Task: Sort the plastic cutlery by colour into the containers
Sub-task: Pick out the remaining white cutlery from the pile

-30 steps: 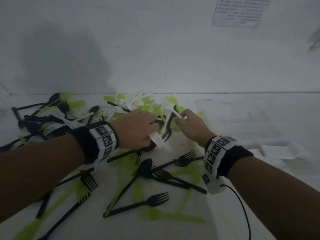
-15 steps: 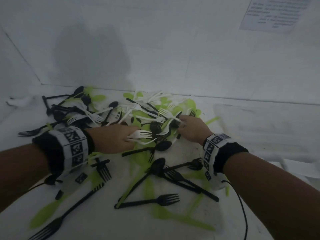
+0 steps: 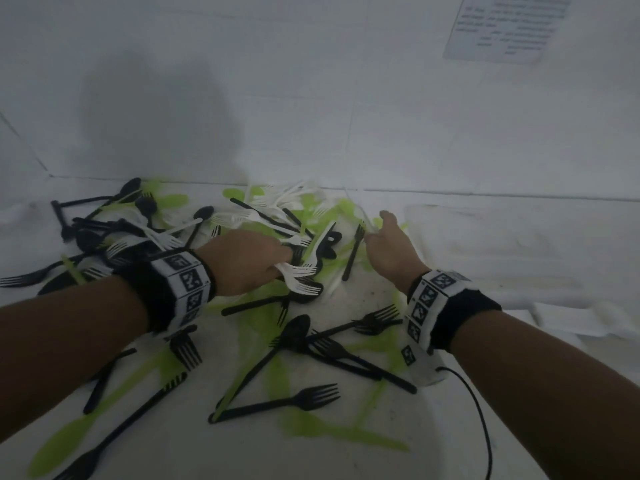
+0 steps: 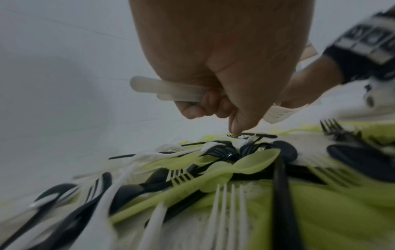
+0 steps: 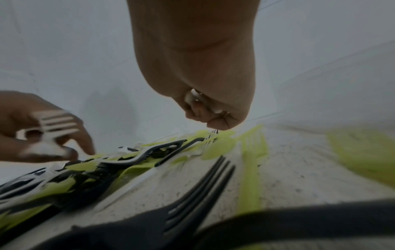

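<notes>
Black, green and white plastic cutlery lies in a mixed pile [image 3: 277, 237] on the white surface. My left hand [image 3: 287, 265] grips several white forks [image 3: 301, 278] over the middle of the pile. In the left wrist view their handles [image 4: 162, 88] stick out to the left of my left hand [image 4: 213, 110], and one finger points down onto the heap. My right hand [image 3: 374, 233] is at the pile's far right with its fingers curled. A pale, blurred piece [image 3: 356, 209] seems pinched in them. In the right wrist view my right hand [image 5: 213, 118] is curled over a green piece [image 5: 218, 145].
Black forks [image 3: 304, 398], a black spoon [image 3: 294, 332] and green pieces [image 3: 346, 434] lie scattered near me. A pale shallow shape [image 3: 502, 244] sits at the right; I cannot tell what it is. A white wall [image 3: 346, 98] backs the surface. A cable [image 3: 485, 427] runs from my right wrist.
Both hands stay at the pile. My left hand has moved a little right and forward with the white forks. My right hand has shifted slightly toward the far edge.
</notes>
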{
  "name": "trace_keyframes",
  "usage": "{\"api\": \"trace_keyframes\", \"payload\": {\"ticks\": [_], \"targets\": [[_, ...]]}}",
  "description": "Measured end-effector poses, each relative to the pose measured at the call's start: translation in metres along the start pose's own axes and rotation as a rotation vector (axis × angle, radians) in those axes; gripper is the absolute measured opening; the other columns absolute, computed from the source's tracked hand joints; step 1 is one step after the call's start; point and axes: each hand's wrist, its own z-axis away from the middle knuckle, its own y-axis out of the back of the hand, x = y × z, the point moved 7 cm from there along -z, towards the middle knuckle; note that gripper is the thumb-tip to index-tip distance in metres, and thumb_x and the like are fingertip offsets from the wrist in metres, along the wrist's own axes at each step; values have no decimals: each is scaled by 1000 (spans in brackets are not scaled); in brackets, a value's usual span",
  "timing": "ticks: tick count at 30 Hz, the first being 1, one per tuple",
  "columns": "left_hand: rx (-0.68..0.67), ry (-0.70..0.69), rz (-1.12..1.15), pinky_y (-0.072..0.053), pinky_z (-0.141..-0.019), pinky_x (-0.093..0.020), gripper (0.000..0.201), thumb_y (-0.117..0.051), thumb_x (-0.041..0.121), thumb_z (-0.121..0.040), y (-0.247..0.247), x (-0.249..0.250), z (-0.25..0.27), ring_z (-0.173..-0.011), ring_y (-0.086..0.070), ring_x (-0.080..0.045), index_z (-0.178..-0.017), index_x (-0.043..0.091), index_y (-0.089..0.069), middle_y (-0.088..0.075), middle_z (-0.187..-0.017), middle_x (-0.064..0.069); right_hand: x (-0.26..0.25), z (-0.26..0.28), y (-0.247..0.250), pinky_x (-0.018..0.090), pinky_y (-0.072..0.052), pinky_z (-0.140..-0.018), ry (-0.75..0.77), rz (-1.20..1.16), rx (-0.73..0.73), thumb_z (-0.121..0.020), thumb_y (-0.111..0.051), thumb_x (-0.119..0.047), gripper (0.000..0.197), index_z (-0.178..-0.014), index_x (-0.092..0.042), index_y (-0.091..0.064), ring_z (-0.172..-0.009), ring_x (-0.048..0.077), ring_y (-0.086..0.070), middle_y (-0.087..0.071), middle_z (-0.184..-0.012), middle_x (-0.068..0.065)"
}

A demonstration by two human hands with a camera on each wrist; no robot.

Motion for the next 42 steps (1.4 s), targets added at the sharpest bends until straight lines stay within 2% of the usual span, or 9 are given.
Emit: {"api": "trace_keyframes", "payload": {"ticks": [3, 7, 12, 17, 21, 28, 33, 37, 42], "targets": [[-20, -8, -137, -51, -75, -34, 40, -45, 21, -100, -9, 6, -26, -97, -62, -23, -139, 30, -49, -62, -112, 2, 3, 4, 6, 42, -53, -82, -22, -117, -17, -101, -44, -11, 45, -145, -11, -38, -98, 28, -62, -64, -114, 10], [-99, 5, -187, -36, -71, -30, 65, -50, 3, -96, -20, 19, -50, -106, -60, -25, -154, 29, -34, -56, -122, -3, 3, 9, 5, 33, -43, -65, -20, -150, -25, -98, -43, -9, 17, -113, -10, -51, -81, 19, -54, -59, -106, 9], [59, -124, -171, -46, -59, -36, 19, -61, 7, -91, -5, 31, -58, -74, -57, -26, -108, 16, -60, -54, -87, -4, -4, 15, -5, 35, -41, -69, 86, -51, -48, -104, -50, -27, 22, -105, -6, -57, -77, 19, -51, -57, -89, 4], [172, -262, -117, -42, -48, -35, 16, -67, 1, -82, 15, 38, -47, -60, -50, -26, -93, 9, -60, -52, -78, -8, -1, 10, -13, 35, -41, -70, 133, 26, -81, -102, -53, -24, 21, -92, -9, -62, -74, 19, -52, -57, -80, 1], [68, -219, -140, -52, -65, -38, 21, -57, 12, -94, 6, 34, -41, -78, -59, -25, -115, 14, -62, -60, -94, -4, 6, 7, -25, 28, -40, -55, 136, 248, -169, -101, -59, -34, 28, -80, -15, -60, -66, 19, -56, -59, -73, 2], [-60, -104, -277, -36, -70, -33, 58, -54, 12, -98, -7, 29, -55, -91, -54, -22, -151, 25, -36, -58, -112, -3, 29, -1, -3, 26, -38, -56, 65, 370, -57, -92, -69, -33, 21, -89, -15, -58, -76, 18, -58, -61, -84, 1], [-62, -101, -278, -49, -76, -39, 40, -60, 2, -88, -11, 30, -62, -90, -55, -25, -124, 18, -53, -55, -103, -5, 41, 3, 14, 27, -35, -55, 24, 380, -15, -92, -68, -48, 34, -83, -19, -55, -70, 10, -55, -59, -80, -3], [195, -264, -305, -26, -57, -33, 31, -62, -8, -71, 6, 42, -57, -67, -31, -19, -94, 13, -56, -42, -79, -5, 40, 7, 10, 27, -37, -52, 5, 471, -91, -92, -66, -52, 42, -74, -15, -59, -64, 13, -56, -59, -72, 0], [313, -368, -195, -33, -59, -33, 10, -49, 16, -84, 28, 52, -41, -68, -40, -21, -91, 16, -42, -50, -85, -7, 38, 5, 4, 27, -40, -53, -21, 419, -123, -91, -66, -42, 36, -74, -10, -60, -66, 21, -59, -57, -69, 2]]}}
